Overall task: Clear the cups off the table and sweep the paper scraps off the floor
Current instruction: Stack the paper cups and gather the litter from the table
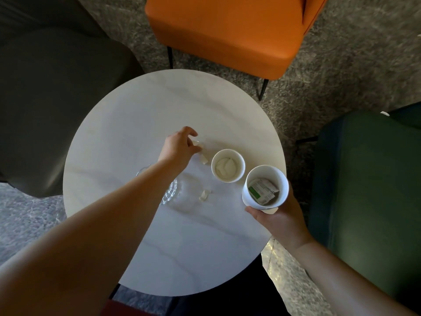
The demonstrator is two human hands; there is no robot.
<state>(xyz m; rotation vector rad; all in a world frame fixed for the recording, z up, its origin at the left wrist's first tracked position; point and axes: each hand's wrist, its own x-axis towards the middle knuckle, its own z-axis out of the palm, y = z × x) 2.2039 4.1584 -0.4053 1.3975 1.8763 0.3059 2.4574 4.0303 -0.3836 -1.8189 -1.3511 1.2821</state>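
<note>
Barely begun: the right hand (281, 221) grips one cup (264, 187) at the counter (182, 247) edge, the left hand (178, 148) pinches a paper scrap (198, 144), another cup (227, 165) remains.

— What cups do you have?

— I see two white paper cups. One (228, 165) stands upright on the round table (127, 124), right of centre, with crumpled white paper inside. The other (265, 187) is lifted at the table's right edge, tilted toward me, with a folded green-and-white packet in it.

— Any scraps?

— Three small white ones on the tabletop: one far (198, 144), one (204, 159) just left of the standing cup, one nearer (204, 195).
</note>
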